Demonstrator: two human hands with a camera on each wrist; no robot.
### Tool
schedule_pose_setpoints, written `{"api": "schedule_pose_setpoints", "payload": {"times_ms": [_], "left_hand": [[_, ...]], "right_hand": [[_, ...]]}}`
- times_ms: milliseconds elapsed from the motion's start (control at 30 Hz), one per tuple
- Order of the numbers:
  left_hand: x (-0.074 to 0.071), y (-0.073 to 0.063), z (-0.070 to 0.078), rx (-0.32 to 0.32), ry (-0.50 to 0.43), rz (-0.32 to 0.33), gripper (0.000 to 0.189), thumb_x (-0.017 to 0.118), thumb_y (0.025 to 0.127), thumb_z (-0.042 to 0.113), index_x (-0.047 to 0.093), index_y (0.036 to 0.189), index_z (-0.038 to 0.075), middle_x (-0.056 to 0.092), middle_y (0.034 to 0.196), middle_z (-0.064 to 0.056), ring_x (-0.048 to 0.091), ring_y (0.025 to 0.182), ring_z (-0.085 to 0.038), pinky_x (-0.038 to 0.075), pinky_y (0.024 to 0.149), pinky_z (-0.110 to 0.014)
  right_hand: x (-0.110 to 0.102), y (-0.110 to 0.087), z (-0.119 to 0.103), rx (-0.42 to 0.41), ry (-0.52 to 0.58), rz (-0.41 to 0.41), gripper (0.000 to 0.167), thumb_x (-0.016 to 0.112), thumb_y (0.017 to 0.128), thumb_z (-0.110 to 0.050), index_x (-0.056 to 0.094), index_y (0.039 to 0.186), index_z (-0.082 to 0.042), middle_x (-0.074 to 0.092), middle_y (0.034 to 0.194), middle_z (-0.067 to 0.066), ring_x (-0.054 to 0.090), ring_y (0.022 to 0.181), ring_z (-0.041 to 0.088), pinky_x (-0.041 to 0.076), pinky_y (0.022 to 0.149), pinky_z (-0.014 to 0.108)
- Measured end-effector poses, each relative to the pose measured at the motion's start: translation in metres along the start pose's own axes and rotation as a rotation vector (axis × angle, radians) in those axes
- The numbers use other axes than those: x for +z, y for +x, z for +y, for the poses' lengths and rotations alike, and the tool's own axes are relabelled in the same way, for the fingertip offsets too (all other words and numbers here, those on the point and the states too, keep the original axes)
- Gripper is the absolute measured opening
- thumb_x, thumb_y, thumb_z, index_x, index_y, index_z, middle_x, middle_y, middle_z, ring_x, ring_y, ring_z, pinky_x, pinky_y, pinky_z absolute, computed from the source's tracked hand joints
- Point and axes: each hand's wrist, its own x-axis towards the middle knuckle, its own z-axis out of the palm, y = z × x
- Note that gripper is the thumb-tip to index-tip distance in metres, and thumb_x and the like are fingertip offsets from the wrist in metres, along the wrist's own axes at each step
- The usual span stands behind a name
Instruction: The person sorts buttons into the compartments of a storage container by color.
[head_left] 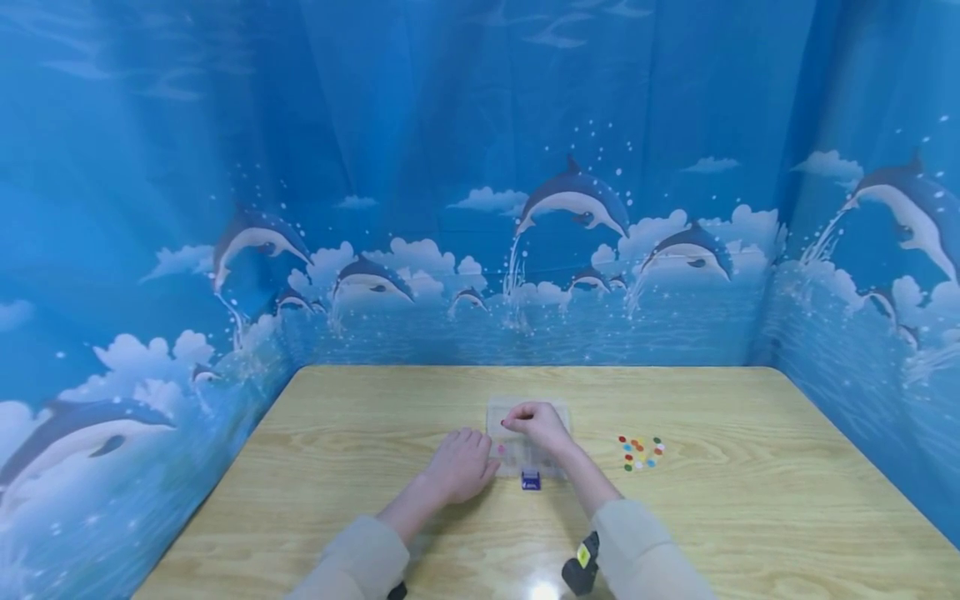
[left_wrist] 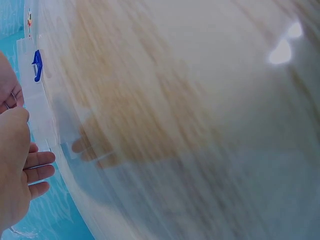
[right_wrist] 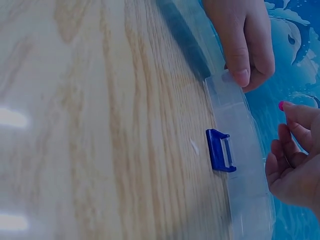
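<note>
A clear plastic box (head_left: 498, 408) with a dark blue latch (head_left: 531, 481) on its near side lies on the table. My right hand (head_left: 542, 427) is above the box, thumb and forefinger pinching a small bright pink piece (right_wrist: 281, 105); its other fingers are loosely bent. My left hand (head_left: 461, 464) rests at the box's left side with relaxed fingers, its thumb at the near left corner in the right wrist view. A pink spot (head_left: 501, 449) shows within the box, close to the left hand.
Right of the box, several small round pieces (head_left: 640, 448) in red, orange, yellow, green, blue and white lie scattered on the wood-grain table (head_left: 750, 500). A blue dolphin-print curtain (head_left: 450, 333) stands behind the table and along both sides.
</note>
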Motion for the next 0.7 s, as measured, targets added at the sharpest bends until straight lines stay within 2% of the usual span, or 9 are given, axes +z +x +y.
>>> {"api": "schedule_pose_setpoints", "payload": {"times_ms": [300,700], "left_hand": [[0.0005,-0.0003,0.0004,0.003,0.009,0.005,0.039,0.04,0.097,0.039,0.054,0.108,0.005,0.056,0.1,-0.007,0.052,0.097,-0.021,0.043,0.091,-0.036],[0.0008,0.0001,-0.0003,0.01,0.014,0.016,0.036,0.041,0.097,0.038,0.054,0.105,0.005,0.054,0.093,-0.005,0.051,0.092,-0.02,0.043,0.089,-0.035]], "right_hand": [[0.0038,-0.0005,-0.0005,0.022,0.022,-0.006,0.005,0.066,0.082,-0.005,0.066,0.082,0.0,0.066,0.082,0.007,0.058,0.08,0.015,0.047,0.079,0.034],[0.0075,-0.0015,-0.0025,0.06,-0.002,-0.033,0.004,0.064,0.083,-0.006,0.067,0.083,-0.003,0.066,0.081,0.004,0.058,0.08,0.015,0.047,0.079,0.034]]}}
